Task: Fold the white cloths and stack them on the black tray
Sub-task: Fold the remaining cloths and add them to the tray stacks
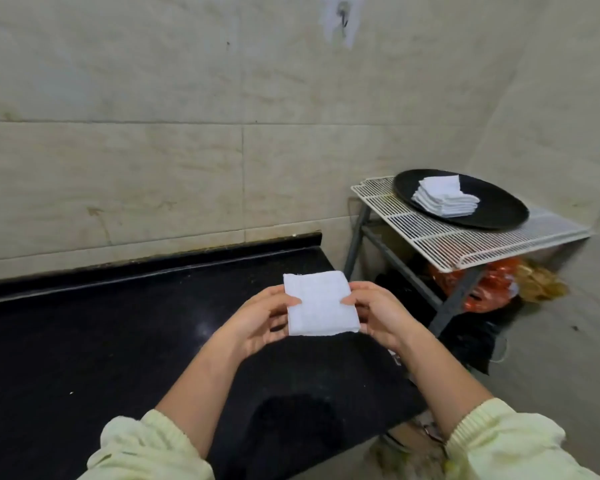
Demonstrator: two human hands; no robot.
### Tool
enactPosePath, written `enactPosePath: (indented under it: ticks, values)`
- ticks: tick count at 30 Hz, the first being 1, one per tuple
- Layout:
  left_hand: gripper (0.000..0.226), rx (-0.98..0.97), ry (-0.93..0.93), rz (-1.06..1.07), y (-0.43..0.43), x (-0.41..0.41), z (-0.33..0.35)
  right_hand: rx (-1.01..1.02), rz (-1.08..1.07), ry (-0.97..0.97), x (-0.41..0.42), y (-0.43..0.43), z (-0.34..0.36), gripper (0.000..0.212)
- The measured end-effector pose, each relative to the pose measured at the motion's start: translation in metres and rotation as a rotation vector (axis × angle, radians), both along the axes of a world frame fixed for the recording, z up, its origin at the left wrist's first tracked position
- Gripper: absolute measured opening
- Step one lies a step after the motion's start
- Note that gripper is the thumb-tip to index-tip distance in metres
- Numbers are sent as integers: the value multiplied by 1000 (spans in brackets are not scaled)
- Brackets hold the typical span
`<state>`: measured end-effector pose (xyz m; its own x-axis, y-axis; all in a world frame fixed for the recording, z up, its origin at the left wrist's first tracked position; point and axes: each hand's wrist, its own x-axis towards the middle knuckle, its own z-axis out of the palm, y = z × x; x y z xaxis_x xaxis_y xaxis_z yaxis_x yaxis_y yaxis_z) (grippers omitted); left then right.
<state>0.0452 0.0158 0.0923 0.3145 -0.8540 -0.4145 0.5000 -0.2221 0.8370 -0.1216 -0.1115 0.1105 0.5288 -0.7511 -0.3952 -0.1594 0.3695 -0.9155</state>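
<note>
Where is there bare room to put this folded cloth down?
The black tray is bare right of the cloth stack, which crowds its left part. The black counter lies bare left of the left hand, up to the wall. The wire rack edge before the tray is free.

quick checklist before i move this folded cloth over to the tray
1. Small white cloth folded into a flat rectangle: ok.
2. Left hand and right hand each pinch a side edge: ok.
3. Underside of the held cloth tidy: cannot tell, hidden.
4. Round black tray sits flat on the white wire rack: ok.
5. Stack of folded white cloths on the tray has a free top: ok, though the layers are slightly offset.
</note>
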Motion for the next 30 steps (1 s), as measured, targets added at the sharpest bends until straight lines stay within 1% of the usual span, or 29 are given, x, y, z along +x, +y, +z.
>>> enactPosePath:
  ticks: [5,9,14,18,20,25,27,30]
  values:
    - [37,-28,-66,-77,-65,-38,26,-36,-36,-37,-50,-56,29,31]
    - [36,-65,-96,-118,-118,-53,51,-65,-47,-73,-72,-101,56,27]
    - [33,-109,-141,-165,-184,-68,75,-109,-107,-104,-92,-157,82,34]
    - [30,-137,-167,-205,-238,-80,92,-112,-181,-146,-106,-203,93,33]
    - [24,-142,-189,-231,-268,-85,100,-132,-202,-143,-112,-227,101,29]
    - [30,-149,-193,-244,-335,-100,114,-176,-254,-108,-126,-291,111,29]
    - [32,-141,-192,-236,-361,-107,119,-188,-252,-92,-134,-320,112,26]
    - [27,-130,-214,-234,-395,-117,124,-197,-225,-89,-145,-360,113,23]
